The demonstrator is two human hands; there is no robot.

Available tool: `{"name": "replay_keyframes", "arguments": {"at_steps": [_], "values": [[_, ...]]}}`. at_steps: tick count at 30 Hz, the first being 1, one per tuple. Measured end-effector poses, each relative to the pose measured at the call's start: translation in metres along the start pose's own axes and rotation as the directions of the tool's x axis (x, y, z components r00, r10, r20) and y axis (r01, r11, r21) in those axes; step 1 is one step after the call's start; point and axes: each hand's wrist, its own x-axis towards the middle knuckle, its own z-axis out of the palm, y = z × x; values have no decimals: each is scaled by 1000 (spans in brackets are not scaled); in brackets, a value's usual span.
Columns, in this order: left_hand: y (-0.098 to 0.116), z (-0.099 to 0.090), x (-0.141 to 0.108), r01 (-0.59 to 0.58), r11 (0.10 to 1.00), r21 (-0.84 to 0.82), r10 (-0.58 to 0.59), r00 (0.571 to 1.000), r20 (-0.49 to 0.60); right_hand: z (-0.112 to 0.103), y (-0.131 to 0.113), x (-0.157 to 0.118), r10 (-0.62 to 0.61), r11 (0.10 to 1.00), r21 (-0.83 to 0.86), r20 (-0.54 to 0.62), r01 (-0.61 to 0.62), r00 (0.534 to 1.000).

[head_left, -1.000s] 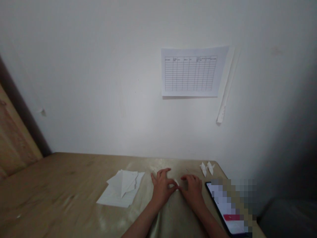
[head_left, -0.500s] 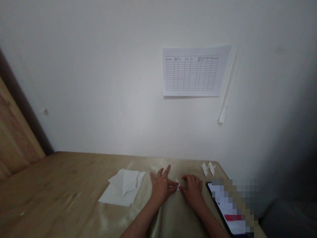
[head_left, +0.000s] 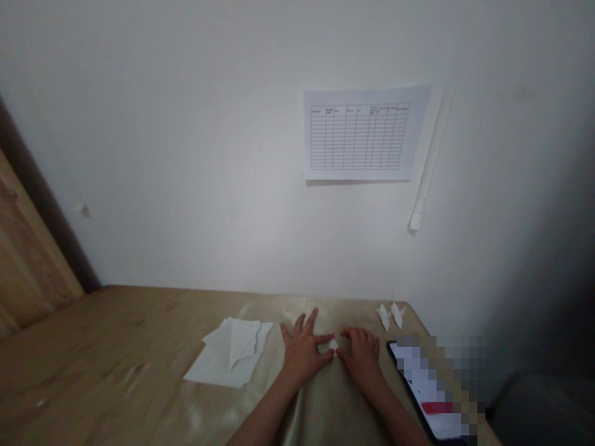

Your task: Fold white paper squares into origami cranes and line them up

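White paper [head_left: 334, 344] (edge showing) lies between both hands [head_left: 300, 354] [head_left: 361, 356].

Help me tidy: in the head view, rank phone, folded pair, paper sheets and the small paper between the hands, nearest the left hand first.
1. Small paper, at the fingertips of the left hand.
2. Paper sheets, to its left.
3. Phone and folded pair, both past the right hand: too close to call.

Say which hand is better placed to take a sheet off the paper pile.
Likely the left hand: it is nearer the paper pile, while the right hand is farther over, beside the phone.
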Motion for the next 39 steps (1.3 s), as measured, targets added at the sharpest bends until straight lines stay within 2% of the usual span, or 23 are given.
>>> {"name": "replay_keyframes", "arguments": {"at_steps": [7,13,18,28,30,35,39], "values": [[0,5,-1,-13,1000,-6,13,999,-39,-4,1,0,-13,1000,12,44,13,999],[7,4,-4,-63,997,-49,56,991,-120,-8,-2,1,7,999,39,59,-9,998],[10,0,-2,-82,992,-91,77,995,-59,-7,-2,2,8,999,33,70,-10,997],[8,-7,1,17,995,-95,-10,997,77,-8,1,3,3,1000,3,68,-3,998],[8,-7,1,15,996,-87,-7,996,85,-8,1,3,-1,1000,9,48,1,999],[5,-6,1,16,998,-53,-11,996,93,-8,2,5,7,1000,6,88,-8,996],[4,-4,3,28,999,-33,-25,996,89,-9,2,4,-7,1000,17,53,6,999]]}}
